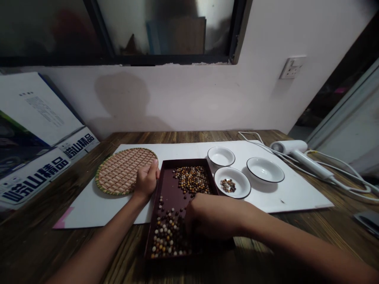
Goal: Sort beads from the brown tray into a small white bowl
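Note:
A dark red rectangular tray [170, 194] holds many small round beads in brown, yellow and white, heaped at its far right and near left. My right hand [207, 215] reaches into the tray from the right, fingers curled down among the near beads; its fingertips and anything in them are hidden. Beside the tray's left rim my left hand [147, 177] is closed in a fist, thumb on top, over the edge of a round woven basket [124, 171]. What the fist holds, if anything, is hidden. A white bowl [241, 183] right of the tray contains a small pile of beads.
Two more white bowls with dark rims, one behind [221, 156] and one to the right [266, 170], stand on a white board [290, 193]. A white hair dryer [310, 161] with its cord lies at the right. Printed boxes [41, 169] stand at the left.

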Motion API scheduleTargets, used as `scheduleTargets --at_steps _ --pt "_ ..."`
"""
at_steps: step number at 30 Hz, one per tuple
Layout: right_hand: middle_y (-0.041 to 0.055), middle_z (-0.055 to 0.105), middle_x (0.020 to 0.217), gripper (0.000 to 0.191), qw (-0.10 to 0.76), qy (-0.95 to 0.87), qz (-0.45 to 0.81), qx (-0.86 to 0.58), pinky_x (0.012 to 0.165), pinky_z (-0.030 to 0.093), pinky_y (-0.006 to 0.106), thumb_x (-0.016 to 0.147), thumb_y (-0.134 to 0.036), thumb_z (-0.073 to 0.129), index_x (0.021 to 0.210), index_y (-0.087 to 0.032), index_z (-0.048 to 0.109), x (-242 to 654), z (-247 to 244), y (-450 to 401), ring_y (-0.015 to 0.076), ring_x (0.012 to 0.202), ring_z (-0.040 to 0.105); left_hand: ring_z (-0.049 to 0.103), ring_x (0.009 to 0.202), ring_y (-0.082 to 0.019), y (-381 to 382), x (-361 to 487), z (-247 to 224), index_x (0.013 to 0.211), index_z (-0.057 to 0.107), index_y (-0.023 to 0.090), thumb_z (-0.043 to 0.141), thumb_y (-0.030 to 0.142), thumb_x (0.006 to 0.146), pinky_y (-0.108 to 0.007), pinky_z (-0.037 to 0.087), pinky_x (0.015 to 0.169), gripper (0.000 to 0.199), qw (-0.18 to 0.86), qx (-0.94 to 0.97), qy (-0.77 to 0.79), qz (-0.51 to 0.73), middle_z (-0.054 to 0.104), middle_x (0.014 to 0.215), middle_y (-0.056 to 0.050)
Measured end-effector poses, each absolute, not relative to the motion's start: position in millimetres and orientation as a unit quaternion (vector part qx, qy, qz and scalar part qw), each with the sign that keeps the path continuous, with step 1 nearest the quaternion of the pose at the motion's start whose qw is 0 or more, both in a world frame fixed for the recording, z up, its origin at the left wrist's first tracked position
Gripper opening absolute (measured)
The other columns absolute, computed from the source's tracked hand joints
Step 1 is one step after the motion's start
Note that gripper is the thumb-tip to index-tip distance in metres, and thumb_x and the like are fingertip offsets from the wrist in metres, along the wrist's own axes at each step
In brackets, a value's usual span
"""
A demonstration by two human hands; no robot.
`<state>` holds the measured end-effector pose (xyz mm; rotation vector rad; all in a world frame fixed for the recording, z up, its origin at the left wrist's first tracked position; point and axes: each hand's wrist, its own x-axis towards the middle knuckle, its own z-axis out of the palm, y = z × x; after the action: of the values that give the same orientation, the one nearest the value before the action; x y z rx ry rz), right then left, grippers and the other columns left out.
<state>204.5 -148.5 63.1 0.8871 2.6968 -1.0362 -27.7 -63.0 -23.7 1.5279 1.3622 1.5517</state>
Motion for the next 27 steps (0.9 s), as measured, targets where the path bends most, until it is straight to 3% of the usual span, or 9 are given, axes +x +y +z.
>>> scheduleTargets --at_steps 8,15,22,27 --pt "0.0007 0.069 0.075 0.026 0.008 0.868 -0.240 0.434 0.058 0.036 0.023 0.076 -0.006 0.054 0.083 -0.017 0.076 239.3 92.9 -127.1 0.0093 0.061 0.051 0.042 0.048 -0.013 -62.7 -27.9 -24.0 0.046 0.046 0.021 0.055 0.052 0.090 -0.030 0.034 0.052 0.054 0.271 0.576 0.514 0.576 0.043 0.046 0.000" --pt "0.0033 0.069 0.074 0.028 0.048 0.810 -0.171 0.558 0.054 0.034 0.026 0.077 -0.007 0.056 0.093 -0.017 0.077 271.5 89.3 -98.5 0.0110 0.058 0.051 0.043 0.046 -0.013 -62.7 -27.1 -23.9 0.047 0.046 0.022 0.049 0.051 0.094 -0.029 0.035 0.050 0.055 0.274 0.573 0.513 0.577 0.045 0.046 -0.001" --pt "0.0059 0.072 0.084 0.030 0.059 0.799 -0.133 0.583 0.057 0.036 0.028 0.073 -0.007 0.064 0.095 -0.022 0.077 274.6 78.8 -87.1 0.0146 0.063 0.058 0.042 0.046 -0.013 -62.9 -27.5 -24.8 0.047 0.046 0.021 0.053 0.049 0.093 -0.029 0.032 0.049 0.054 0.289 0.566 0.511 0.579 0.043 0.046 0.000" --pt "0.0103 0.071 0.081 0.023 0.086 0.791 -0.132 0.591 0.062 0.040 0.029 0.083 -0.010 0.061 0.098 -0.018 0.076 275.9 78.6 -87.8 0.0188 0.072 0.064 0.042 0.047 -0.013 -62.0 -27.7 -25.2 0.047 0.046 0.021 0.051 0.049 0.094 -0.029 0.033 0.051 0.054 0.286 0.567 0.509 0.580 0.044 0.047 0.000"
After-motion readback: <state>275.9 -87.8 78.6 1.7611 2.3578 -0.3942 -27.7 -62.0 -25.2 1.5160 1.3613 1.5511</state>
